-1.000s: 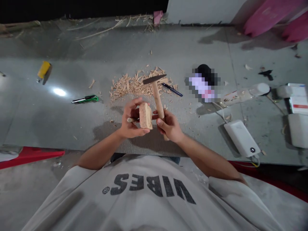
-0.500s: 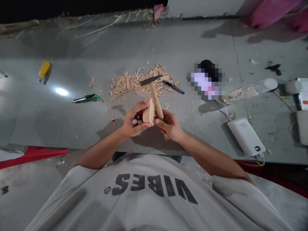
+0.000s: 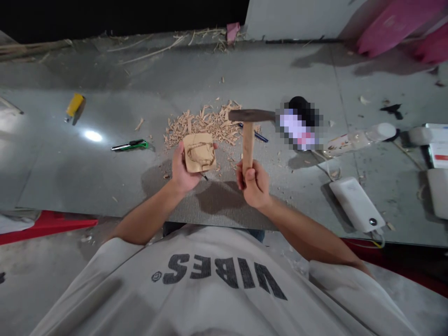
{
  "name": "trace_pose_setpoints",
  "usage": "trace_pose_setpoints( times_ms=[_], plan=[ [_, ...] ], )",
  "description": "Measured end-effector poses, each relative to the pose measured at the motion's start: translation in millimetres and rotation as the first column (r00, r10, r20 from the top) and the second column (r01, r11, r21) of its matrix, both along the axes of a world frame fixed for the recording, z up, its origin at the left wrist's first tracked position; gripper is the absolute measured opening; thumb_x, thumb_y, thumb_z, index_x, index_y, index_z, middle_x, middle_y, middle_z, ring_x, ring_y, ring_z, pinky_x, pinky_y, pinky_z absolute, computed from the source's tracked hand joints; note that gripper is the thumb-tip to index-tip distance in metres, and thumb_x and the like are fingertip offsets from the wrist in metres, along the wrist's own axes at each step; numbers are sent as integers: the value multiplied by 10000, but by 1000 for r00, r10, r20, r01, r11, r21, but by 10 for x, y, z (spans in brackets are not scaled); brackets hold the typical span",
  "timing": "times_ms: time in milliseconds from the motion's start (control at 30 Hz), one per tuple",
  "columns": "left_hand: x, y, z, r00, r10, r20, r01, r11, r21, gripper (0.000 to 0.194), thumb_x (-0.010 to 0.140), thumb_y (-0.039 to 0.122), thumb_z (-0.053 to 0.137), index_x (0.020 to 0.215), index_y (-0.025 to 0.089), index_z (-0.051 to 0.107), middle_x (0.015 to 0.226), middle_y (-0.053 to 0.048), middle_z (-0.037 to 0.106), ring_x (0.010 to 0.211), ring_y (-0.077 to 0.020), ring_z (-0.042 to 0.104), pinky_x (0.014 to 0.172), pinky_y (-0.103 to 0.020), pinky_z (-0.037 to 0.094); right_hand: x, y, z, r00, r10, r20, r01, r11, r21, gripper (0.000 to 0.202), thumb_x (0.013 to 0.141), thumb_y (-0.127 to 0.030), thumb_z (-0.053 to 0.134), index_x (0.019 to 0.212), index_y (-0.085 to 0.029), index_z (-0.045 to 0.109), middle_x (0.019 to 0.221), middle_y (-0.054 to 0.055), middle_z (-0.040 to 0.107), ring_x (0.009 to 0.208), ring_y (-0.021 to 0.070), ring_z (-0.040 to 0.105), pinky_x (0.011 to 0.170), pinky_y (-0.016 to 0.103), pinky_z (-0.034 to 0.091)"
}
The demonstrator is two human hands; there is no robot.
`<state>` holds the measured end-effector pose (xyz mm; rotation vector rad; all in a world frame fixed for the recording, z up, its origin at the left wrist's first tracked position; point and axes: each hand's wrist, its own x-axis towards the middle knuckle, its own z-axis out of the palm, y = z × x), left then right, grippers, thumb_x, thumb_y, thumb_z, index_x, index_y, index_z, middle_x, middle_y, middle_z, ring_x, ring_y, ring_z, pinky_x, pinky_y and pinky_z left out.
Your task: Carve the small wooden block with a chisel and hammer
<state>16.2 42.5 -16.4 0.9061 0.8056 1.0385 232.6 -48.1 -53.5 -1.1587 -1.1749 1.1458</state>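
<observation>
My left hand [image 3: 186,172] grips a squarish wooden block [image 3: 200,152], its carved face turned up toward the camera. A thin dark tip pokes out below the block; what it belongs to is hidden. My right hand [image 3: 256,185] is wrapped round the wooden handle of a hammer [image 3: 248,142], whose dark metal head points up and away from me. Block and hammer are apart. Behind them, a heap of wood shavings [image 3: 206,121] lies on the grey table [image 3: 140,186], with a dark blue pen [image 3: 261,136] partly hidden behind the hammer.
On the left lie a green cutter knife [image 3: 129,145] and a yellow-handled tool [image 3: 74,105]. To the right are a blurred phone-like object [image 3: 297,126], a clear bottle [image 3: 360,139], a white power bank [image 3: 357,204] with cables, and a small black object [image 3: 392,109].
The hands have moved apart. The block has turned from edge-on to show its carved face, and the hammer has shifted right, upright and closer to the camera.
</observation>
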Motion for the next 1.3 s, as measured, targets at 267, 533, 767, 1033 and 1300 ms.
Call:
trace_pose_setpoints(
  times_ms=[267, 533, 767, 1033, 1300],
  plan=[
    [-77, 209, -85, 979, 202, 34, -202, 979, 15, 999, 968, 1089, 500, 1495, 298, 807, 1284, -140, 870, 1215, -373, 831, 686, -405, 681, 226, 71, 128, 921, 139, 364, -140, 990, -23, 754, 1127, -889, 554, 1067, -161, 737, 658, -14, 550, 556, 96, 434, 584, 274, 310],
    [-168, 194, 6, 989, 148, 12, -148, 988, 50, 1008, 954, 1090, 527, 1575, 329, 753, 1376, -158, 855, 1196, -390, 844, 599, -399, 649, 264, 31, 166, 897, -42, 439, 3, 996, 90, 805, 1125, -935, 448, 1198, -180, 717, 769, 24, 650, 640, 134, 557, 638, 281, 432],
    [-160, 146, 136, 992, 112, -50, -104, 985, 140, 1148, 960, 1132, 350, 1661, 286, 685, 1412, -221, 815, 1192, -429, 849, 672, -486, 730, 207, -8, 81, 918, -168, 358, 106, 977, 186, 787, 1126, -960, 369, 1148, -224, 644, 756, 10, 594, 568, 123, 505, 551, 271, 413],
    [-176, 167, 96, 969, 170, -177, -112, 948, 298, 1210, 921, 1152, 379, 1661, 247, 691, 1564, -257, 745, 1372, -507, 786, 943, -663, 745, 239, -91, -4, 885, -148, 441, 37, 968, 250, 772, 1148, -918, 322, 1054, -223, 644, 707, 35, 569, 577, 157, 522, 599, 318, 432],
    [-138, 211, 76, 972, 210, -102, -188, 962, 198, 1060, 961, 1100, 411, 1508, 271, 782, 1394, -182, 825, 1397, -479, 790, 945, -630, 749, 270, -36, 63, 797, -142, 587, -37, 958, 283, 534, 1188, -671, 526, 1114, -189, 744, 752, 52, 647, 659, 163, 559, 676, 315, 422]
  ],
)
